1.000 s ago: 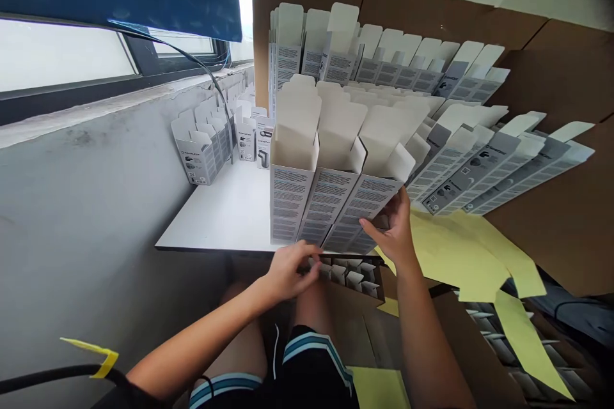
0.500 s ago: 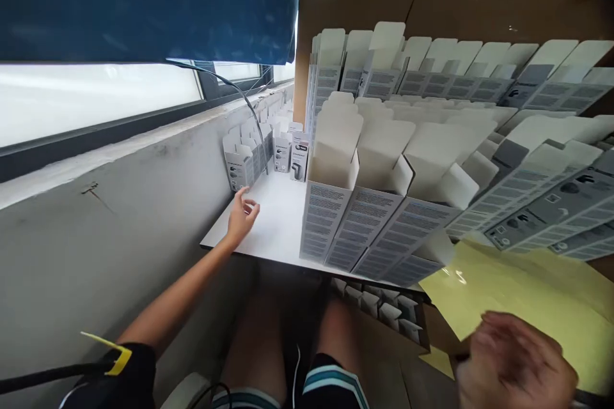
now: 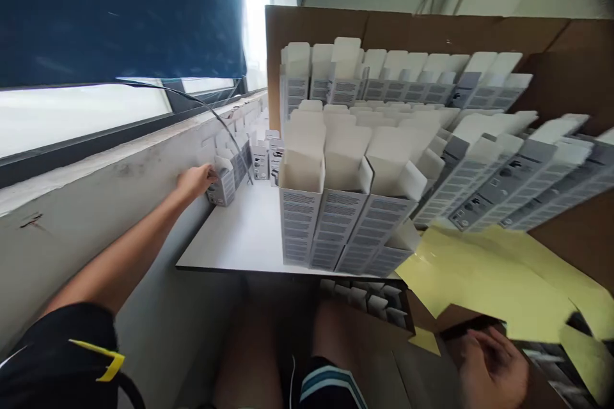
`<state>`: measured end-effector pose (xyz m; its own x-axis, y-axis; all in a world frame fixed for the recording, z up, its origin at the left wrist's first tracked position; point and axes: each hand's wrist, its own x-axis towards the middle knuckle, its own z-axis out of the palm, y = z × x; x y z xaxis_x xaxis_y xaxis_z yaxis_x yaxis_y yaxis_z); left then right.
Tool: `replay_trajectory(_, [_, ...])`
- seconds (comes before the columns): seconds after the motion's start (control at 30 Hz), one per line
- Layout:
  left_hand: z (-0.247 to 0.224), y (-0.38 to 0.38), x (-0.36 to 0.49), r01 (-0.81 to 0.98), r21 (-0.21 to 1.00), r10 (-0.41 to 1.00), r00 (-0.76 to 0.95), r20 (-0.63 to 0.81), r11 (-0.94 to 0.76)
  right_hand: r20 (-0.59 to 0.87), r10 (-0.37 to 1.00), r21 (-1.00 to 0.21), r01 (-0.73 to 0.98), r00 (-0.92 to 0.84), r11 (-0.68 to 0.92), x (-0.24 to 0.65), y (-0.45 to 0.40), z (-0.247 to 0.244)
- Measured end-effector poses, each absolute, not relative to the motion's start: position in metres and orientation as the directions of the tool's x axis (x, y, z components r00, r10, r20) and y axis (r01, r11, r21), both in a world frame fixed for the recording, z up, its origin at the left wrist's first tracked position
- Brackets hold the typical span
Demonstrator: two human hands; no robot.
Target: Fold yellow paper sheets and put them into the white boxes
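Left hand (image 3: 196,181) has reached forward, fingers (image 3: 211,172) curled against a white product carton (image 3: 224,188).

left hand (image 3: 196,181) moved onto a carton (image 3: 224,186) by the wall (image 3: 96,249), right hand (image 3: 489,367) down below yellow sheets (image 3: 484,281)

Small grey-and-white carton (image 3: 224,190), upright, top flaps open

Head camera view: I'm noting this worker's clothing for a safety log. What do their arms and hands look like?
Both the left hand and the right hand are bare, with no gloves. The left arm comes out of a short black sleeve bearing an angular yellow marking. The right sleeve is out of view.
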<state>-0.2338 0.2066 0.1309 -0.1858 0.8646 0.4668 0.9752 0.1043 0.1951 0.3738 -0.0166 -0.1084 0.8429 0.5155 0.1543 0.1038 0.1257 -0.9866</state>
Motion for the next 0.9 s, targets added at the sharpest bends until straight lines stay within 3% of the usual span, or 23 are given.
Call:
replay_trajectory(0.13, [0.116,0.171,-0.207,0.989,0.104,0.879,-0.144,0.454,0.109,-0.023,0.511,-0.999,-0.044,0.859,0.027,0.385,0.002,-0.114])
replay_trajectory(0.27, [0.092,0.136,-0.180,0.999,0.050,0.894,-0.024,0.448,0.002,-0.128,0.548,-0.990,-0.138,0.826,-0.024,0.396,0.017,-0.129])
replay_trajectory(0.53, [0.083,0.122,-0.146,0.978,0.204,0.909,-0.045,0.415,-0.045,-0.223,0.701,-0.950,-0.313,0.678,0.001,0.378,0.033,-0.127])
replay_trajectory(0.7, [0.053,0.086,-0.130,0.866,0.421,0.718,-0.109,0.687,-0.271,-0.193,0.745,-0.951,-0.309,0.638,0.019,0.368,0.013,-0.111])
replay_trajectory(0.73, [0.041,0.072,-0.122,0.832,0.419,0.673,-0.076,0.736,-0.364,-0.189,0.760,-0.954,-0.301,0.622,0.009,0.367,0.005,-0.108])
replay_trajectory(0.8, [0.012,0.041,-0.101,0.715,0.330,0.615,0.177,0.768,-0.617,-0.184,0.784,-0.959,-0.282,0.593,-0.012,0.364,-0.014,-0.102])
replay_trajectory(0.87, [-0.017,0.013,-0.073,0.586,0.347,0.634,0.403,0.659,-0.733,-0.172,0.788,-0.965,-0.261,0.592,-0.015,0.358,-0.033,-0.098])
replay_trajectory(0.9, [-0.029,0.003,-0.057,0.504,0.460,0.682,0.509,0.526,-0.731,-0.165,0.784,-0.968,-0.249,0.598,-0.014,0.353,-0.043,-0.097])
